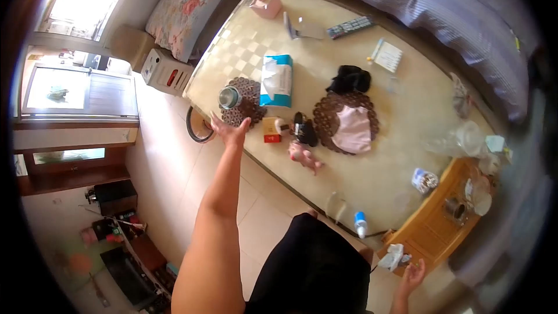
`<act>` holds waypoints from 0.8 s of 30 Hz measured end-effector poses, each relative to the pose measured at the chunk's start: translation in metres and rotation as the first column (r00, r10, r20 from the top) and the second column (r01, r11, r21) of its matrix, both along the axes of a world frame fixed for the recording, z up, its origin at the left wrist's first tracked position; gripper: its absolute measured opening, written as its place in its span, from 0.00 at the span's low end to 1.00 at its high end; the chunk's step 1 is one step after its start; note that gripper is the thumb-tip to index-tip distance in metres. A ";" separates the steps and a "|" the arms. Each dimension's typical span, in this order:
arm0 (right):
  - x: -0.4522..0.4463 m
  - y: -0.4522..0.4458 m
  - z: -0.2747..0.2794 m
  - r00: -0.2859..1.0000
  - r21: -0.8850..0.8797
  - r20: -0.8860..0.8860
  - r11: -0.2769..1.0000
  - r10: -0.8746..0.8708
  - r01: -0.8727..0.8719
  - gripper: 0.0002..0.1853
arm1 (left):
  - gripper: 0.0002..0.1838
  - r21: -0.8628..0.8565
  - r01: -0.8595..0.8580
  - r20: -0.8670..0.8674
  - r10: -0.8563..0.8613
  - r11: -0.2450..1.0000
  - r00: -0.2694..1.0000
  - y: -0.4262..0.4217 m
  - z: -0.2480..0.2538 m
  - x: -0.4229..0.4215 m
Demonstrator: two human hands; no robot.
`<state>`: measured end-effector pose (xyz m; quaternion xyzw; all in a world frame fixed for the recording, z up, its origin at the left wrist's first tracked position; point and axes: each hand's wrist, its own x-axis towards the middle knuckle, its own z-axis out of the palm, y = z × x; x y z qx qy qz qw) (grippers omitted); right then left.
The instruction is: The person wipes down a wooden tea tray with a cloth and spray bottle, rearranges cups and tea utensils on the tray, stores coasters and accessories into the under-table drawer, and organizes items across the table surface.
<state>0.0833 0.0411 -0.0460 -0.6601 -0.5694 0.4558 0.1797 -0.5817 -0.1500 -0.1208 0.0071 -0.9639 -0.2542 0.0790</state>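
My left hand (231, 131) reaches to the table's near left edge, thumb and fingers spread, with nothing in it. Just beyond its fingers a glass jar (229, 97) stands on a brown round mat (249, 104). To the right of the jar lies a blue and white tissue pack (276, 80), and below that a red and yellow box (271, 130). Low at the right, my right hand (413, 274) is held palm up with its fingers apart, beside a crumpled white plastic bag (393, 257) at the wooden tray's corner.
On the table (290, 35) are a pink box (265, 5), a remote (350, 27), black cloth (350, 79), pink cloth (353, 129), a pink doll (304, 158), a blue-capped bottle (360, 224) and cotton swabs (425, 181). A wooden tray (427, 227) holds cups at the right.
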 end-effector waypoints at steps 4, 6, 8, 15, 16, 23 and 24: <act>-0.072 -0.027 -0.003 0.977 -0.041 -0.036 0.976 0.212 -0.213 0.27 | 0.69 -0.153 0.073 0.100 -0.058 0.985 0.993 -0.008 -0.012 -0.085; -0.098 -0.032 0.005 0.967 -0.053 -0.038 0.966 0.253 -0.255 0.27 | 0.67 -0.165 0.130 0.216 -0.093 0.978 0.972 -0.005 -0.014 -0.102; -0.117 -0.040 0.017 0.955 -0.061 -0.019 0.953 0.295 -0.295 0.27 | 0.65 -0.165 0.171 0.374 -0.099 0.971 0.922 0.002 -0.016 -0.110; -0.135 -0.050 0.026 0.963 -0.034 -0.065 0.964 0.261 -0.263 0.27 | 0.56 -0.054 0.206 0.298 -0.181 0.977 0.937 -0.051 -0.089 -0.140; -0.135 -0.050 0.029 0.966 -0.056 -0.097 0.967 0.241 -0.247 0.27 | 0.54 -0.001 0.188 0.394 -0.173 0.982 0.903 -0.046 -0.076 -0.135; -0.091 -0.043 0.019 0.961 -0.013 -0.200 0.980 0.192 -0.199 0.29 | 0.43 -0.019 0.571 -0.020 -0.572 0.821 0.820 -0.031 -0.030 -0.005; -0.081 -0.038 0.020 0.956 0.016 -0.200 0.976 0.216 -0.218 0.29 | 0.42 -0.154 0.626 -0.058 -0.639 0.765 0.767 -0.018 -0.015 0.026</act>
